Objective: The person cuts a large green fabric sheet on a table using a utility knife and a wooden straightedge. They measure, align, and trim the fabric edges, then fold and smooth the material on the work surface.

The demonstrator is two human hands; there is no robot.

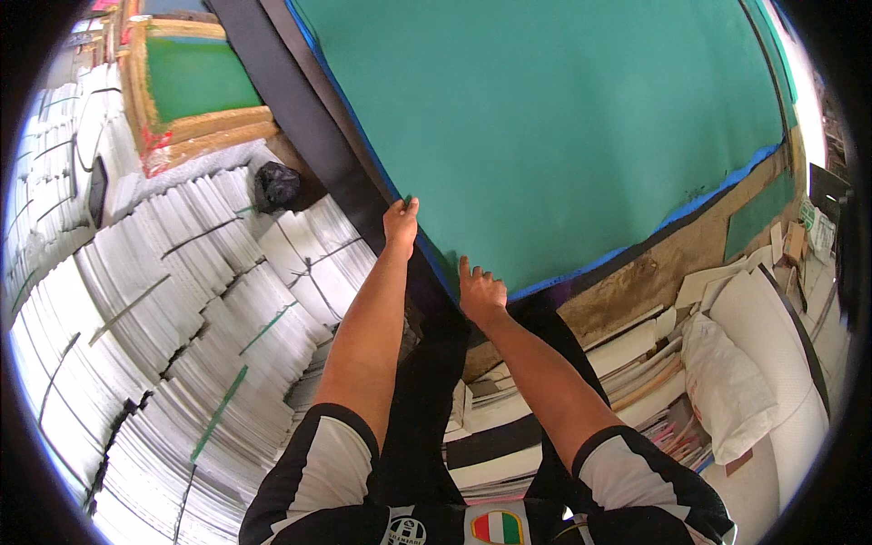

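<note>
A large green sheet [563, 127] lies flat over a dark-edged desk [300, 118], filling the upper middle of the view, with a blue layer showing along its lower and left edges. The left hand [401, 223] sits at the sheet's left edge, its fingers closed together on that edge, seemingly pinching it, though the grip itself is too small to read surely. The right hand [479, 291] is near it, lower down at the sheet's near corner, fingers spread apart and pressing flat on the green surface.

To the left, below the desk, bundled stacks of white paper [163, 318] tied with straps cover the floor, and a black bag [276, 186] rests among them close to the desk's edge. A wooden frame with a green panel [195, 86] stands at upper left. At right, loose boards and paper [636, 363] are piled under the desk beside a white sack [727, 391].
</note>
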